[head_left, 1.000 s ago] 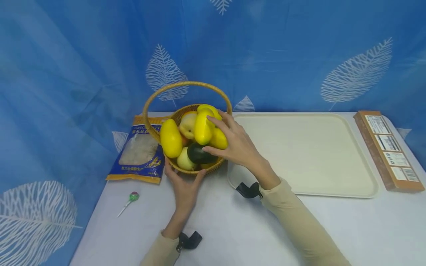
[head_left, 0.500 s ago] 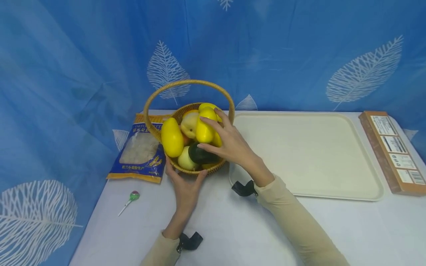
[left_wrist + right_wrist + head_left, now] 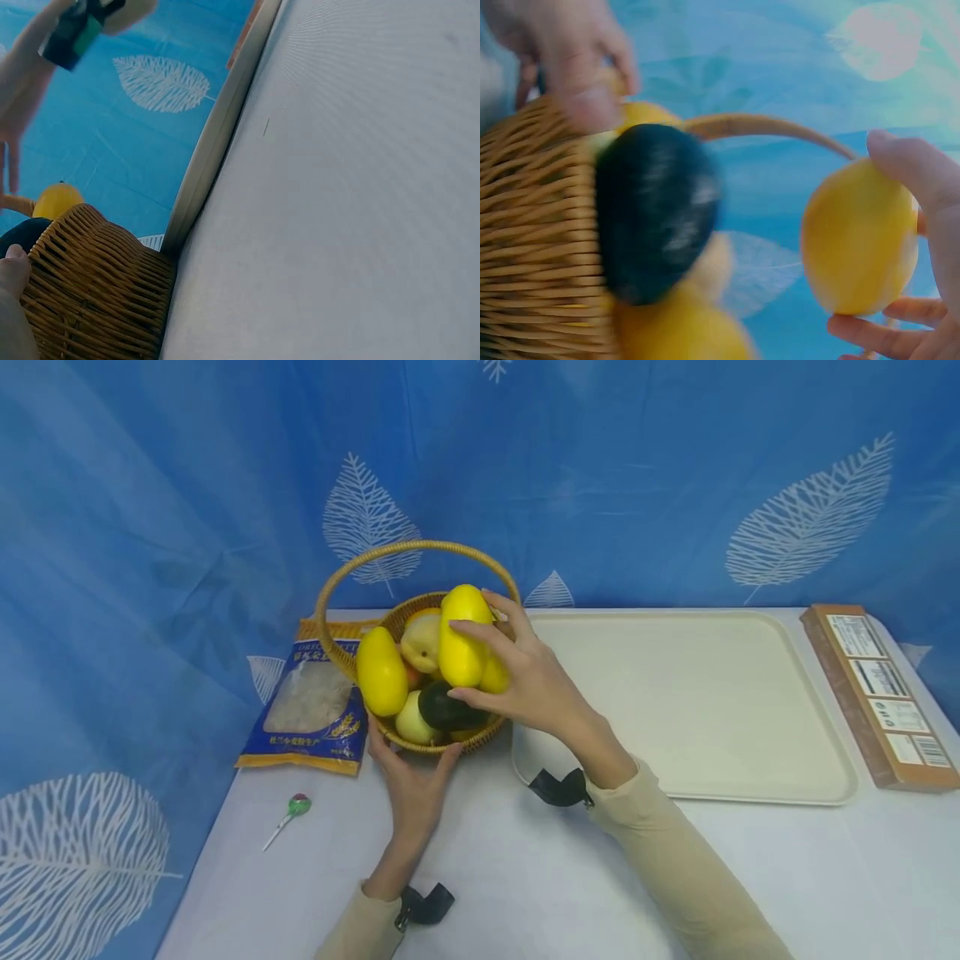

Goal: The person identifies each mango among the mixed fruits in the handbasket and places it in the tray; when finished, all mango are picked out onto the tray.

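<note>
- Mango [image 3: 464, 656], yellow and smooth, sits left of centre in the head view, held over the piled fruit; the right wrist view shows background between it and the rest.
- Right grip [image 3: 538, 687] grasps it, thumb at the lower end and fingers over the upper part. A firm, even pinch seems best, since that smooth skin could slip.
- Just below lie a dark green avocado-like fruit [image 3: 444, 707], a pear [image 3: 422, 643], a pale green fruit [image 3: 412, 724] and, further left, another mango [image 3: 382, 675]. A knock might set this loose heap rolling, so slow, small moves would serve well.
- Wicker basket [image 3: 536, 232] carries them; the left grip [image 3: 414, 793] clasps its near rim, thumb over the edge, a useful brace against tipping.
- Its tall handle [image 3: 420, 545] arches above, one foot close behind the right fingers: probably the chief obstacle, so keeping to the near side looks safer.
- Cream tray [image 3: 697, 702] spreads right of centre, the right forearm crossing its lower-left corner.
- Left of the basket is a blue pasta bag [image 3: 306, 697]; a lollipop [image 3: 298, 805] rests on the desk [image 3: 525, 877] at lower left.
- Cardboard box [image 3: 879, 697] stands at far right, beside the tray; a blue leaf-print curtain [image 3: 600, 485] fills the upper frame.
</note>
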